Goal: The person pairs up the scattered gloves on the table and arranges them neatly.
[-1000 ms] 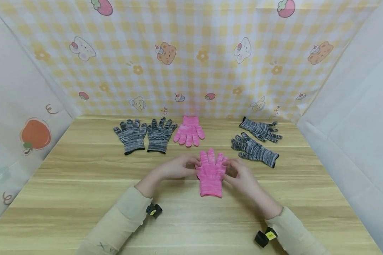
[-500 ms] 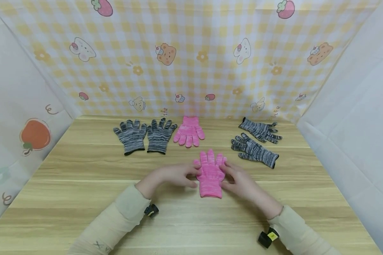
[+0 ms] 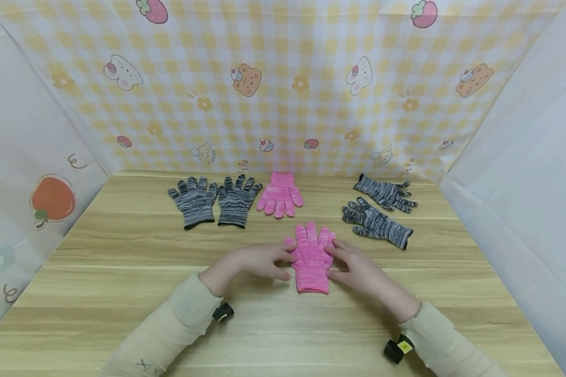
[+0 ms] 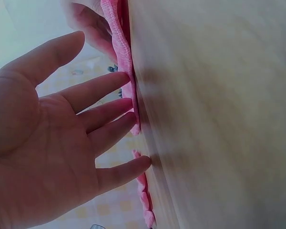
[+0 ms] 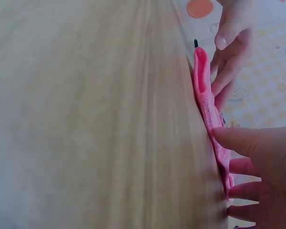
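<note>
A pink knitted glove (image 3: 311, 262) lies flat near the middle of the table, its fingers toward the back and its cuff toward the person. At its left edge is the left hand (image 3: 264, 261), fingers extended, fingertips (image 4: 126, 102) right at the glove's side and the thumb apart from it. On the other side, the right hand (image 3: 356, 265) has its fingers and thumb (image 5: 233, 138) spread along the right edge, touching it. Neither hand curls round the fabric. In the right wrist view the pink cuff (image 5: 201, 71) shows its opening.
A second pink glove (image 3: 280, 195) lies behind, fingers toward the person. Beside it to the left are two grey-black striped gloves (image 3: 192, 201). Two more striped gloves (image 3: 382, 225) lie at the back right. A checked cloth (image 3: 283, 104) hangs behind the table (image 3: 283, 335).
Both hands have slid slightly toward the person along the glove's edges, and the left thumb has come away from it. The gloves keep their places.
</note>
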{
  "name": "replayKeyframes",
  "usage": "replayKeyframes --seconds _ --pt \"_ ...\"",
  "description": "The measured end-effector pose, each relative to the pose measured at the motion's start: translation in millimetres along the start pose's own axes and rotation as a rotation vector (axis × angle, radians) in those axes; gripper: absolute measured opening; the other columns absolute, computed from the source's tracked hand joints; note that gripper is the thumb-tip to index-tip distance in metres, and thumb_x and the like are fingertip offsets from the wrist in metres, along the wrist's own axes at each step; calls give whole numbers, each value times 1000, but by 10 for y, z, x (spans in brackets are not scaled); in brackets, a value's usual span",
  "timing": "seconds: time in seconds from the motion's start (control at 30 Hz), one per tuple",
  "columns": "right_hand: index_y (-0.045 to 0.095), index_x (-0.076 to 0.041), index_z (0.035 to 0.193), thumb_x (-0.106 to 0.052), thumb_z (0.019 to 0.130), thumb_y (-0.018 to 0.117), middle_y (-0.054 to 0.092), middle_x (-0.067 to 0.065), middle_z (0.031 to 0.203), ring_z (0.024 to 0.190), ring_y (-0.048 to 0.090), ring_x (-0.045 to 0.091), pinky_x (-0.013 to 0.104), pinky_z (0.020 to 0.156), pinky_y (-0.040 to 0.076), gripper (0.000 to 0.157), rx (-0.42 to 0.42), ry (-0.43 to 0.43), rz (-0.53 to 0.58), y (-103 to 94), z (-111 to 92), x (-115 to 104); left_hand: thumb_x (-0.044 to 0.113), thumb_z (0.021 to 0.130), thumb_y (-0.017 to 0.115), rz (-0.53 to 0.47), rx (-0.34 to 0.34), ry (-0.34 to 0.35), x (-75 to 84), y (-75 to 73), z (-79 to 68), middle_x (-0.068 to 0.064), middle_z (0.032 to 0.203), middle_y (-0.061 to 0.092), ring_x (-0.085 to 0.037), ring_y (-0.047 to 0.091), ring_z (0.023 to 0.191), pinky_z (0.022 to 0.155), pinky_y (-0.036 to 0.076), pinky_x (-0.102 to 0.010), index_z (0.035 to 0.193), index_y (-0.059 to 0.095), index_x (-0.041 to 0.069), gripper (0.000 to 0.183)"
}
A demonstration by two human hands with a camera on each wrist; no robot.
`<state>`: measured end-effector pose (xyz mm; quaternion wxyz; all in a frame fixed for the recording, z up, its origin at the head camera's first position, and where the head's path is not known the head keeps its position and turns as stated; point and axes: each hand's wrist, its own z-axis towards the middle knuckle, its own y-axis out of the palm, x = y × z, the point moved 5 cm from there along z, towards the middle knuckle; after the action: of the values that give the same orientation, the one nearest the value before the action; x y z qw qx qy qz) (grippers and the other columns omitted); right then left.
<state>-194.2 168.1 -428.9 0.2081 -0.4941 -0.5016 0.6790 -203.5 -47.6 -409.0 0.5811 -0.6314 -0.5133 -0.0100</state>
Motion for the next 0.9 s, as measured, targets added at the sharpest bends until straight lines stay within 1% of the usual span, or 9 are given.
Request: replayKeyframes --seconds 0.23,0.4,0.47,0.53,0.67,0.73,0.77,0.83,0.9 --pt "52 -7 137 -33 86 71 35 20 148 134 32 42 57 107 25 60 -7 -7 -6 -19 5 -17 30 94 59 17 6 7 11 -5 2 -7 155 25 -25 21 141 113 20 -37 138 51 3 51" --pt "53 -6 137 -31 86 71 36 20 147 133 33 42 57 107 27 59 -6 -25 4 -35 13 -13 28 94 59 -3 16 5 31 -16 4 -11 154 28 -27 24 140 113 21 -37 136 52 2 49" --pt "53 -7 137 -31 87 71 36 20 147 133 33 41 57 107 27 58 -10 -27 16 -41 18 -4 26 94 59 -25 31 5 42 -29 6 -13 152 32 -28 28 139 112 24 -38 134 53 1 48" --pt "52 -7 137 -31 87 70 36 19 148 134 33 41 57 107 26 58 -18 -14 46 -51 21 11 26 95 59 -43 52 2 47 -44 9 -14 147 40 -27 35 135 111 28 -38 134 53 0 47" --pt "52 -6 137 -30 89 68 35 19 148 134 33 39 56 107 25 57 -29 11 140 -76 40 48 25 94 60 -71 106 22 46 -78 25 -11 127 57 -25 50 121 103 38 -38 129 57 1 43" --pt "53 -4 135 -30 89 68 39 20 145 132 36 39 56 107 26 55 -26 17 180 -94 59 58 23 94 61 -82 131 45 49 -98 35 -9 117 61 -23 55 111 98 43 -38 126 59 1 39" --pt "53 -3 134 -30 89 68 42 20 143 130 39 39 55 106 28 55 -23 15 189 -102 71 62 22 94 62 -88 142 54 47 -106 40 -9 114 62 -24 56 109 97 43 -38 124 60 1 37" --pt "55 -2 132 -29 89 68 49 20 137 125 46 38 54 104 34 52 -20 18 207 -119 95 71 22 94 62 -96 161 68 43 -126 47 -9 112 62 -24 57 108 95 44 -39 123 61 1 36" --pt "56 -1 131 -27 90 67 56 18 130 119 51 35 52 101 38 50 -15 33 236 -139 115 85 21 94 61 -123 173 66 30 -143 51 -11 116 62 -26 57 110 97 44 -39 126 59 0 39"
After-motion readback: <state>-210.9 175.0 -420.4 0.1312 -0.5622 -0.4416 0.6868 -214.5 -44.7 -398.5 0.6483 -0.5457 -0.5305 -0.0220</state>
